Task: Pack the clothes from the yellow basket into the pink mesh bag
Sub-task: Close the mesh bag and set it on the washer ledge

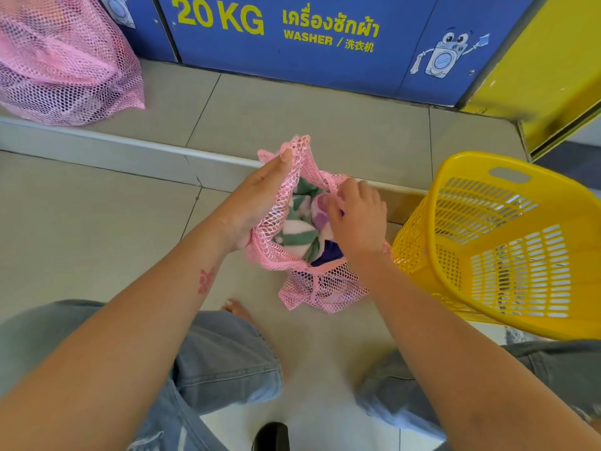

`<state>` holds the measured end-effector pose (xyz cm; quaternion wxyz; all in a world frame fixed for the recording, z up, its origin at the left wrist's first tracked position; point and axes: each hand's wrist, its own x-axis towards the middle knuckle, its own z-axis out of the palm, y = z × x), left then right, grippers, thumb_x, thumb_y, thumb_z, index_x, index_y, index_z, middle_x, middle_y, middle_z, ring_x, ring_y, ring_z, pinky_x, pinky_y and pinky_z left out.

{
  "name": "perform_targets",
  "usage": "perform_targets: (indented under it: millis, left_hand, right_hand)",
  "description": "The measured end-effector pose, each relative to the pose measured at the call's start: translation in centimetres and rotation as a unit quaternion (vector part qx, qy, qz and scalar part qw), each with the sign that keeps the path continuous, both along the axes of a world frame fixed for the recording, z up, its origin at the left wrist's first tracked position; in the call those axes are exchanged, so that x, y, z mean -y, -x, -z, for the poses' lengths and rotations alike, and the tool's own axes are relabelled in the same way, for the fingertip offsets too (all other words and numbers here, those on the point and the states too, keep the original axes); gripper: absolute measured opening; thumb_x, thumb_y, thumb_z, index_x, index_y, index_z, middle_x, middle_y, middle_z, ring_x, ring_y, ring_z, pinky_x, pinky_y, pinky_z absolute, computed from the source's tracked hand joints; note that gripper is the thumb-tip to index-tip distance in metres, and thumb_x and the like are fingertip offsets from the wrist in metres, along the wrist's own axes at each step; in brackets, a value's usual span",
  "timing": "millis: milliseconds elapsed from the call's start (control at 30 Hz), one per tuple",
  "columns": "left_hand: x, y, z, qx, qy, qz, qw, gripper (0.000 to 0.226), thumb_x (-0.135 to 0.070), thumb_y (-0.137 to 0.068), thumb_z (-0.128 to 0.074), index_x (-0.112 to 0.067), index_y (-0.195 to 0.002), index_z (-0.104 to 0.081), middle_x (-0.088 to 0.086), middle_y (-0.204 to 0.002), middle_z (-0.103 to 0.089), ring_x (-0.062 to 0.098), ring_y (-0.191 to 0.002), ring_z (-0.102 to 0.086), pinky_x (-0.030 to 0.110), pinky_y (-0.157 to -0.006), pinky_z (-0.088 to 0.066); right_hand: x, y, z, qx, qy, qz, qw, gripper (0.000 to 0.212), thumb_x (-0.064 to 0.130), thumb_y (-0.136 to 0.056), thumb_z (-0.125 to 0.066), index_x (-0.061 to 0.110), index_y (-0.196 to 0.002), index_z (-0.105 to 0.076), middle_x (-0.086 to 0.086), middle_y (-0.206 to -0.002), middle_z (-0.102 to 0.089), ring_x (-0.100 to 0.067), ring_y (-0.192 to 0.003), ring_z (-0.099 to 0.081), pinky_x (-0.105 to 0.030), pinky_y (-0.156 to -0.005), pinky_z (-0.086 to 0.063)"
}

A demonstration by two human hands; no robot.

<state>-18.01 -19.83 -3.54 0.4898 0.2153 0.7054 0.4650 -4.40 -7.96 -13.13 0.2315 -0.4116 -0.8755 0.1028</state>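
The pink mesh bag (320, 288) stands on the tiled floor between my knees, its mouth held wide. My left hand (260, 196) grips the bag's left rim, fingers along the mesh. My right hand (357, 219) is at the right rim, fingers curled over the mesh and a pale purple garment (320, 209). Inside the bag lie a green-and-white striped cloth (297, 231) and a dark blue piece (328, 250). The yellow basket (507, 242) lies tilted on its side at the right, with no clothes visible inside.
A second, filled pink mesh bag (61, 60) sits at the back left on a raised tiled step (292, 115). Blue washer panels (309, 43) and a yellow panel (546, 70) rise behind. A dark object (271, 436) lies by my jeans-clad knees.
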Motion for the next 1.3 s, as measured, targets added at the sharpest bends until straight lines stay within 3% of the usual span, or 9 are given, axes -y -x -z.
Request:
perform_targets:
  millis: [233, 400, 500, 633, 733, 833, 933, 1100, 1300]
  left_hand:
    - [0.2, 0.3, 0.3, 0.007, -0.007, 0.004, 1.000, 0.095, -0.092, -0.063, -0.053, -0.048, -0.146, -0.042, -0.006, -0.159, -0.044, 0.027, -0.144, -0.044, 0.061, -0.116, -0.034]
    - [0.6, 0.6, 0.7, -0.004, -0.022, 0.022, 1.000, 0.054, -0.061, -0.096, -0.051, -0.039, -0.145, -0.049, -0.003, -0.145, -0.059, 0.020, -0.131, -0.057, 0.050, -0.112, -0.044]
    - [1.0, 0.2, 1.1, -0.072, 0.008, 0.091, 0.993, 0.040, -0.036, -0.104, -0.050, -0.032, -0.143, -0.053, -0.011, -0.130, -0.065, 0.016, -0.124, -0.060, 0.030, -0.093, -0.051]
    - [1.1, -0.7, 2.7, -0.295, 0.168, 0.326, 0.882, 0.048, -0.027, -0.106, -0.048, -0.033, -0.153, -0.039, -0.002, -0.159, -0.043, 0.025, -0.141, -0.046, 0.036, -0.107, -0.041]
    - [0.7, -1.6, 2.8, -0.364, 0.221, 0.363, 0.829, 0.046, -0.042, -0.102, -0.052, -0.036, -0.147, -0.047, 0.004, -0.155, -0.045, 0.031, -0.133, -0.052, 0.041, -0.107, -0.044]
    - [-0.5, -2.2, 2.0, -0.486, 0.114, 0.172, 0.849, 0.032, -0.045, -0.100, -0.053, -0.019, -0.114, -0.064, 0.011, -0.122, -0.054, 0.032, -0.107, -0.058, 0.040, -0.087, -0.050]
    - [-3.1, -3.0, 0.4, -0.571, -0.030, 0.039, 0.820, 0.023, -0.030, -0.099, -0.057, -0.011, -0.109, -0.063, 0.013, -0.111, -0.056, 0.033, -0.104, -0.054, 0.043, -0.087, -0.044]
    - [-7.9, -3.3, -0.1, -0.511, 0.097, 0.115, 0.846, 0.042, -0.052, -0.102, -0.044, -0.023, -0.125, -0.064, 0.008, -0.131, -0.058, 0.032, -0.130, -0.042, 0.044, -0.106, -0.032]
    - [-9.2, -2.8, 2.1, -0.372, 0.123, 0.116, 0.913, 0.026, -0.050, -0.095, -0.059, -0.031, -0.080, -0.065, -0.008, -0.087, -0.065, 0.028, -0.116, -0.058, 0.047, -0.107, -0.040]
  right_hand:
    - [-3.6, 3.0, -1.0, 0.133, 0.116, -0.015, 0.984, 0.040, 0.030, -0.092, -0.052, 0.025, -0.131, -0.047, -0.008, -0.125, -0.055, -0.030, -0.118, -0.048, -0.044, -0.097, -0.037]
    - [-5.6, 3.3, -1.9, 0.025, 0.208, 0.018, 0.978, 0.016, 0.021, -0.095, -0.046, 0.020, -0.109, -0.053, -0.011, -0.098, -0.067, -0.033, -0.089, -0.061, -0.039, -0.075, -0.049]
    - [-6.9, 2.2, -3.0, -0.045, 0.272, 0.039, 0.961, 0.013, 0.017, -0.094, -0.047, 0.017, -0.106, -0.050, -0.008, -0.089, -0.065, -0.028, -0.075, -0.060, -0.030, -0.056, -0.042]
    - [-7.7, 0.8, -3.8, -0.068, 0.279, 0.036, 0.957, 0.012, 0.015, -0.092, -0.053, 0.014, -0.104, -0.053, -0.004, -0.089, -0.062, -0.024, -0.077, -0.058, -0.031, -0.060, -0.042]
    - [-7.5, 0.3, -4.2, -0.076, 0.261, 0.027, 0.962, 0.009, 0.015, -0.090, -0.056, 0.013, -0.098, -0.056, -0.002, -0.087, -0.061, -0.024, -0.081, -0.058, -0.035, -0.065, -0.045]
    - [-6.8, 0.1, -4.7, -0.087, 0.244, 0.007, 0.966, 0.008, 0.015, -0.089, -0.058, 0.012, -0.096, -0.056, 0.000, -0.085, -0.060, -0.021, -0.077, -0.055, -0.031, -0.062, -0.042]
    - [-5.8, 0.0, -4.9, -0.091, 0.227, -0.008, 0.970, 0.006, 0.015, -0.090, -0.058, 0.013, -0.094, -0.055, 0.002, -0.085, -0.061, -0.020, -0.075, -0.056, -0.026, -0.054, -0.039]
    - [-4.4, 0.0, -4.7, -0.102, 0.206, -0.024, 0.973, 0.007, 0.020, -0.092, -0.058, 0.015, -0.092, -0.054, 0.001, -0.087, -0.062, -0.018, -0.071, -0.056, -0.024, -0.051, -0.037]
    - [-4.7, -1.1, -4.4, -0.084, 0.211, -0.034, 0.973, 0.010, 0.022, -0.090, -0.061, 0.015, -0.089, -0.054, 0.000, -0.082, -0.063, -0.020, -0.071, -0.059, -0.034, -0.057, -0.046]
